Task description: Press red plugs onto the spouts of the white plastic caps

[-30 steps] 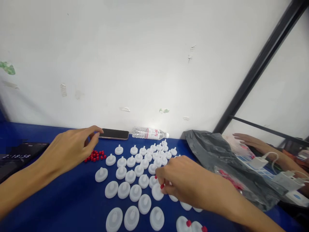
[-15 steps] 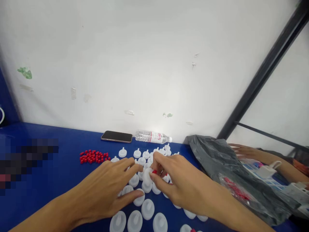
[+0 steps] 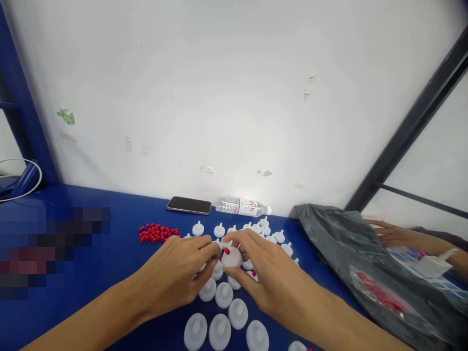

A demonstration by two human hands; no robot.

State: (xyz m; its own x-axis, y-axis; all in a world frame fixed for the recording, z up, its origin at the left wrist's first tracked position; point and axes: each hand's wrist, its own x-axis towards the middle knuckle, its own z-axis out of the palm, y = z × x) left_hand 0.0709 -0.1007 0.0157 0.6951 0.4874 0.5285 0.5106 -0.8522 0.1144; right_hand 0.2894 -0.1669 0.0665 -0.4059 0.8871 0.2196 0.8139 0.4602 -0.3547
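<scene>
My right hand (image 3: 261, 265) grips a white round nozzle cap (image 3: 231, 258) between thumb and fingers. A small red tip (image 3: 227, 251) sits on its spout, which points up toward me. Close by on the left, my left hand (image 3: 183, 270) has thumb and index finger pinched together beside that cap; what lies between them, if anything, is hidden. Under and around both hands stand several more white nozzle caps (image 3: 238, 313), spouts up. One near my right hand shows a red tip (image 3: 254, 273). A pile of small red tips (image 3: 155, 233) lies beyond my left hand.
A phone (image 3: 188, 205) and a plastic bottle (image 3: 242, 206) lie along the wall on the blue table (image 3: 120, 214). On the right, a grey plastic bag (image 3: 329, 243) carries a clear packet of red pieces (image 3: 380, 292). Another person's hand (image 3: 391, 234) is beyond it.
My left fingers have closed from a spread pose and come beside the right hand. The cap in my right hand now faces me with the red tip on its spout. The view has shifted left.
</scene>
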